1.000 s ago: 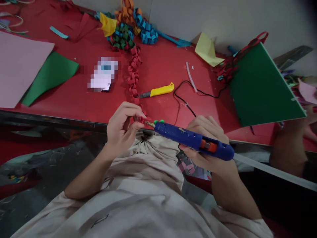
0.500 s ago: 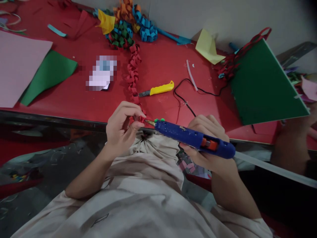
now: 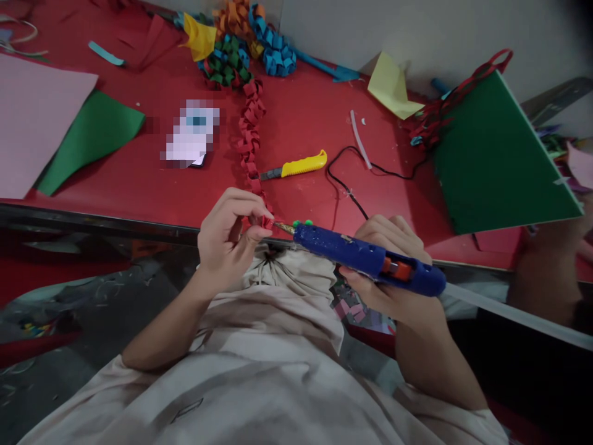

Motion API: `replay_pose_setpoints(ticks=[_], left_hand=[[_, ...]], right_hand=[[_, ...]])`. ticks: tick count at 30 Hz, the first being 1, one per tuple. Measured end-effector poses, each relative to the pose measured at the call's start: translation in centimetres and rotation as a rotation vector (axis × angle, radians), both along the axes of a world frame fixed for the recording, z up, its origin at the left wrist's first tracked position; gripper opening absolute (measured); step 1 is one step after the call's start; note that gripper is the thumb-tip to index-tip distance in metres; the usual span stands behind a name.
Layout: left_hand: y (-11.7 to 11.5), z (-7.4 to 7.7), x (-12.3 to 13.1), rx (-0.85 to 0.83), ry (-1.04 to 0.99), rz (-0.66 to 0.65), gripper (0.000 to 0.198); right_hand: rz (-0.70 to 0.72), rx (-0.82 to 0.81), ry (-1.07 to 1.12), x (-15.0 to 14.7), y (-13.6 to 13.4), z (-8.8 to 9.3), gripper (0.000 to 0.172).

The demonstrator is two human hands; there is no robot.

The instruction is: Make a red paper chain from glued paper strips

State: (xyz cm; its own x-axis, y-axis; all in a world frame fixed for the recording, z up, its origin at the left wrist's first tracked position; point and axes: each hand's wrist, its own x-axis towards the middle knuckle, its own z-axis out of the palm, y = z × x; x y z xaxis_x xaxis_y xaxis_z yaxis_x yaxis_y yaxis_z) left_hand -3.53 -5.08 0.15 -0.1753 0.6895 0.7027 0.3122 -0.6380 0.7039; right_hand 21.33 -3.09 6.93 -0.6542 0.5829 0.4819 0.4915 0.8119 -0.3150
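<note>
At the table's front edge my left hand pinches the lower end of a red paper chain between thumb and fingers. The chain runs up the table to green, blue and orange paper chains. My right hand is wrapped round a blue glue gun, its metal nozzle pointing left, right beside the pinched red paper. A clear glue stick sticks out of the gun's rear. Beyond the gun, a yellow cutter lies beside the chain.
On the red table lie a blurred-out phone, pink paper, green paper, a black cord and a short glue stick. A green board leans at right, near another person's arm.
The glue gun in my right hand has shifted slightly right, its nozzle a little farther from my left fingers. My left hand keeps its pinch on the red chain.
</note>
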Motion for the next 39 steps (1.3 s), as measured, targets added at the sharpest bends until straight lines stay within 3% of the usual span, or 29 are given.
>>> replay_pose_setpoints(ticks=[11,34,36,39], left_hand=[[0.1,-0.1,0.0,-0.041,-0.007,0.036,0.034],[0.1,-0.4,0.0,0.003,0.038,0.032,0.023],[0.1,-0.5,-0.2,0.005,0.052,0.047,0.018],[0.0,-0.8,-0.7,0.001,0.081,0.07,0.012]], right_hand=[[0.007,-0.005,0.01,0.0,-0.1,0.0,0.024],[-0.002,-0.002,0.011,0.3,0.0,-0.3,0.023],[-0.063,-0.031,0.03,1.5,0.3,-1.0,0.023],[-0.304,-0.098,0.05,5.1,1.9,-3.0,0.025]])
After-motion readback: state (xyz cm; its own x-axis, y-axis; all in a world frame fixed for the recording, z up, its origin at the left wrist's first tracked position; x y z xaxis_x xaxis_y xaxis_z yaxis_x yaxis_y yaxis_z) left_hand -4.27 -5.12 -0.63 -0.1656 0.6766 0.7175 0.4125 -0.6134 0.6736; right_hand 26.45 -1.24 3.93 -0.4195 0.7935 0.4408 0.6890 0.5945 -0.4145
